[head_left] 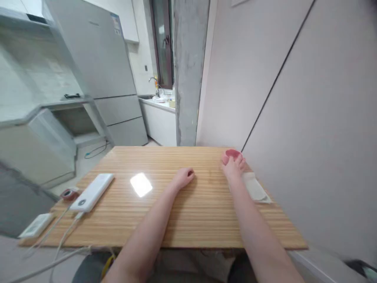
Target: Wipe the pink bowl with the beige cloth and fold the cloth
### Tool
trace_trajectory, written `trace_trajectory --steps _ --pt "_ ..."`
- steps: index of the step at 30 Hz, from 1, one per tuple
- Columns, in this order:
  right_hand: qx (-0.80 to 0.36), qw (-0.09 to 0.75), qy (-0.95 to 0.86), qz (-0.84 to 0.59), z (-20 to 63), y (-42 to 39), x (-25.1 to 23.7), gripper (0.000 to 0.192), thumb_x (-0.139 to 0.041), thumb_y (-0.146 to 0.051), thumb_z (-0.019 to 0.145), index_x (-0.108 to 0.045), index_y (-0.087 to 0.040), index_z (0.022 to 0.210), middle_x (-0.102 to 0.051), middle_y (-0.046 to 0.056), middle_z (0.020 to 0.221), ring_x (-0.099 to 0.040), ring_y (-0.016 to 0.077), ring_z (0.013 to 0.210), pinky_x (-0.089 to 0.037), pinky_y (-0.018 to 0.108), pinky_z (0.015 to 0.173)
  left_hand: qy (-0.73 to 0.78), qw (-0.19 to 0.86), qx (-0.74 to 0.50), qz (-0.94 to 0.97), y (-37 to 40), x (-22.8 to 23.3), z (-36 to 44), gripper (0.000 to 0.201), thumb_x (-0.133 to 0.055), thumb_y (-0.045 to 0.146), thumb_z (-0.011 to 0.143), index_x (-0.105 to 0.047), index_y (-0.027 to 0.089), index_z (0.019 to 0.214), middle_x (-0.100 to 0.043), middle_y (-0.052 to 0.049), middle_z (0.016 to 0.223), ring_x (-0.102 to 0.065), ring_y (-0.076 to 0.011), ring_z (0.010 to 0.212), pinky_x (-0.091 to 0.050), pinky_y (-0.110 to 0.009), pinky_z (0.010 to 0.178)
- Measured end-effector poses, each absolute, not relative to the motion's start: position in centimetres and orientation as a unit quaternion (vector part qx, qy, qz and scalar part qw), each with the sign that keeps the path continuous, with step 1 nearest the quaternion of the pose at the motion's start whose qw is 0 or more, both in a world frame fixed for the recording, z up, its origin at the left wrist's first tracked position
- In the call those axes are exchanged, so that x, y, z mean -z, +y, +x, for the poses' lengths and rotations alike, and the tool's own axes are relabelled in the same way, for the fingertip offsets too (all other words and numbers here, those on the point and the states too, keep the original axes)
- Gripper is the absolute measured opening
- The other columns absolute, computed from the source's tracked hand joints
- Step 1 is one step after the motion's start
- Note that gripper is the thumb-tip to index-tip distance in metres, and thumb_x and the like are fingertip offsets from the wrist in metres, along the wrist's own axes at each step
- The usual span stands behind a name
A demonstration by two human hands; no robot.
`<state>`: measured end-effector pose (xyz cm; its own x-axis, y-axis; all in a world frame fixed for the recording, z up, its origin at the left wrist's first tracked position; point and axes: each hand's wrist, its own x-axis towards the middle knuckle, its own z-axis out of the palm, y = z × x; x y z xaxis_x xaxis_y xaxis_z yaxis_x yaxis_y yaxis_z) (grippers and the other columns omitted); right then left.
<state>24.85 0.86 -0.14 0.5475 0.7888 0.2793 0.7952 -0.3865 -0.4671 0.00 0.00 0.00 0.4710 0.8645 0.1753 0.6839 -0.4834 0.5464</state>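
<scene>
At the far right corner of the wooden table point(203, 204) stands a round pink bowl point(233, 152). My right hand point(233, 168) is at its near side, with the fingers on the bowl's rim and wall; the fingertips are partly hidden. Beneath my right wrist and beside it lies a small stack of pale cloths or paper napkins point(255, 188). My left hand point(184, 177) rests near the middle of the table, curled into a loose fist with nothing visible in it.
Along the table's left side lie a white power bank point(93, 192) with a cable plugged in, a small reddish round object point(69, 194) and a flat white box-like object point(37, 225). Cables hang over the front left edge. A wall point(309, 129) borders the right side.
</scene>
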Motion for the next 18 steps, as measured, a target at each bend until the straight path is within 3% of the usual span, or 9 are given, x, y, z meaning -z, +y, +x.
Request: trace_trajectory --steps 9,11,13,16,18 --pt "0.055 0.429 -0.528 -0.731 25.6 1.8 1.1 0.021 -0.052 -0.018 0.078 -0.063 -0.01 0.095 -0.036 0.022 0.139 -0.024 0.033 0.136 -0.022 0.053 0.111 0.469 0.212 -0.224 0.828 0.0 0.3 0.0 0.019 -0.046 0.025 0.084 -0.064 0.017 0.082 -0.065 -0.004 0.079 -0.057 -0.016 0.075 -0.045 -0.028 0.073" --pt "0.041 0.457 -0.566 -0.685 24.5 2.1 0.9 0.015 -0.054 -0.019 0.078 -0.061 -0.012 0.088 -0.038 0.02 0.138 -0.025 0.0307 0.135 -0.02 0.052 0.112 0.47 0.208 -0.26 0.817 0.0 0.2 0.0 0.022 -0.047 0.023 0.084 -0.063 0.017 0.098 -0.065 -0.006 0.089 -0.059 -0.0164 0.082 -0.048 -0.03 0.078" --pt "0.014 0.471 -0.62 -0.627 22.5 2.1 0.6 0.01 -0.054 -0.018 0.078 -0.059 -0.015 0.085 -0.037 0.018 0.139 -0.022 0.0287 0.137 -0.019 0.051 0.113 0.465 0.174 -0.314 0.809 -0.1 -0.2 -0.1 0.04 -0.053 0.023 0.082 -0.053 0.017 0.122 -0.06 -0.011 0.114 -0.058 -0.019 0.103 -0.047 -0.034 0.091" --pt "-0.045 0.47 -0.705 -0.53 18.2 1.1 0.2 0.01 -0.054 -0.017 0.077 -0.059 -0.017 0.086 -0.036 0.014 0.141 -0.017 0.0262 0.14 -0.016 0.05 0.116 0.435 0.085 -0.355 0.823 -0.3 -1.4 -0.6 0.069 -0.063 0.021 0.076 -0.036 0.02 0.139 -0.031 -0.014 0.148 -0.028 -0.0267 0.138 -0.032 -0.044 0.11" --pt "-0.08 0.477 -0.727 -0.487 15.3 0.1 0.0 0.014 -0.053 -0.016 0.079 -0.06 -0.017 0.091 -0.036 0.013 0.142 -0.014 0.0243 0.142 -0.015 0.049 0.117 0.409 0.037 -0.345 0.844 -0.6 -2.4 -1.1 0.062 -0.064 0.016 0.074 -0.043 0.02 0.133 -0.023 -0.012 0.152 -0.011 -0.0285 0.144 -0.026 -0.048 0.114"
